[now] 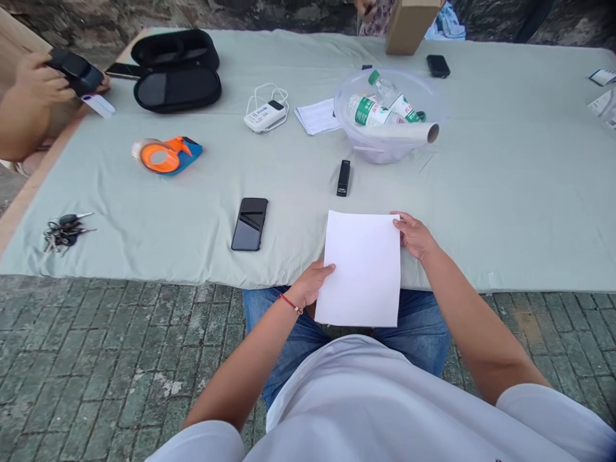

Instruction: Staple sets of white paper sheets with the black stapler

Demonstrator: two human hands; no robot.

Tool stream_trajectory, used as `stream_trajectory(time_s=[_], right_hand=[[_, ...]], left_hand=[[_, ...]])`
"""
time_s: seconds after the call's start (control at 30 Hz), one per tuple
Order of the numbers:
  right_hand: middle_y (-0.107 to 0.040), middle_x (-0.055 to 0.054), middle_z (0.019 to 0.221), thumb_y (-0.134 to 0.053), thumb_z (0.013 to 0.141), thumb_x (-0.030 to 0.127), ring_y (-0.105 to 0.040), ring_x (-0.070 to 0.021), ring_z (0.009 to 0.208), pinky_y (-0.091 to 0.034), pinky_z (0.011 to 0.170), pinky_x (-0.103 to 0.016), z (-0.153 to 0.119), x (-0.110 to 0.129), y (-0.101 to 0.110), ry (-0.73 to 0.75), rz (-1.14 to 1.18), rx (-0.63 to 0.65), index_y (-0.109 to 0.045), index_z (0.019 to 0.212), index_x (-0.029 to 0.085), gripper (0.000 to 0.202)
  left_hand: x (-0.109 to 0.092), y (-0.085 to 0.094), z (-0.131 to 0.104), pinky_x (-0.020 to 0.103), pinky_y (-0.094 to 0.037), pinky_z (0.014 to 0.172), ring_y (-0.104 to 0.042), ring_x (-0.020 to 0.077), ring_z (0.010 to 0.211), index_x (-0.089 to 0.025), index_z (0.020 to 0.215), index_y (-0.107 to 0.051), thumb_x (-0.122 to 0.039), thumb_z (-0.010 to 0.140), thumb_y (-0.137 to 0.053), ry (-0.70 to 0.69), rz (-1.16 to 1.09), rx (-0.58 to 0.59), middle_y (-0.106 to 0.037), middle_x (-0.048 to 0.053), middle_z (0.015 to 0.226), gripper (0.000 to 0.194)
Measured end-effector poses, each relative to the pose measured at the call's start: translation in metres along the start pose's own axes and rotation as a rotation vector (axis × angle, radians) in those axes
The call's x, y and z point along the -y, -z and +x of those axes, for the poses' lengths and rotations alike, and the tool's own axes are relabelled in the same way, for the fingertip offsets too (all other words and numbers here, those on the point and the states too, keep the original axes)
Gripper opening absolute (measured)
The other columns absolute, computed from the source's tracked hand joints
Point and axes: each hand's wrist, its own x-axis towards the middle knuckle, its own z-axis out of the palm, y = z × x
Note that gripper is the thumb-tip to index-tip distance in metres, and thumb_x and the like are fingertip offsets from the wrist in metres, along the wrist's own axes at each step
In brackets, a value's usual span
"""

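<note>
The paper (360, 269) is held across the near edge of the surface (505, 192), its upper part over the cloth and its lower part above the jeans (418, 333). Its long axis is run from the lap toward the far side, with the far short edge pointed at the black bar (343, 178) and, beyond that, the tub (378, 155); the near end is skewed slightly leftward. A plain white face is turned up, with straight edges and no marks to be seen (whether one sheet or several are held cannot be told). The left edge is pinched low down by the left hand (315, 282), its thumb laid on top. The far right corner is gripped by the right hand (414, 235), with the thumb above and fingers partly hidden behind. The phone (249, 224) is left lying to the left, apart from the paper.
</note>
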Motion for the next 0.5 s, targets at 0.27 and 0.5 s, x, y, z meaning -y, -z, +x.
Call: stream_trajectory(time_s=[0.27, 0.5], right_hand=[[-0.057, -0.01, 0.136, -0.05, 0.09, 0.047, -0.054, -0.0313, 0.121, -0.046, 0.101, -0.055, -0.001, 0.004, 0.002, 0.408, -0.717, -0.183, -0.061, 0.132, 0.026, 0.047], [-0.064, -0.006, 0.131, -0.032, 0.099, 0.054, -0.047, -0.0287, 0.132, -0.033, 0.113, -0.051, -0.001, 0.022, -0.006, 0.559, -0.923, 0.069, -0.065, 0.127, 0.028, 0.051]], left_hand=[[0.009, 0.005, -0.019, 0.044, -0.051, 0.094, -0.069, 0.0282, 0.1, -0.016, 0.113, -0.068, -0.047, 0.072, -0.079, -0.01, 0.047, 0.015, -0.073, 0.013, 0.112, 0.052], [0.005, -0.003, -0.023, 0.042, -0.05, 0.093, -0.067, 0.0289, 0.103, -0.015, 0.117, -0.067, -0.054, 0.076, -0.073, -0.087, 0.132, 0.063, -0.072, 0.013, 0.115, 0.057]])
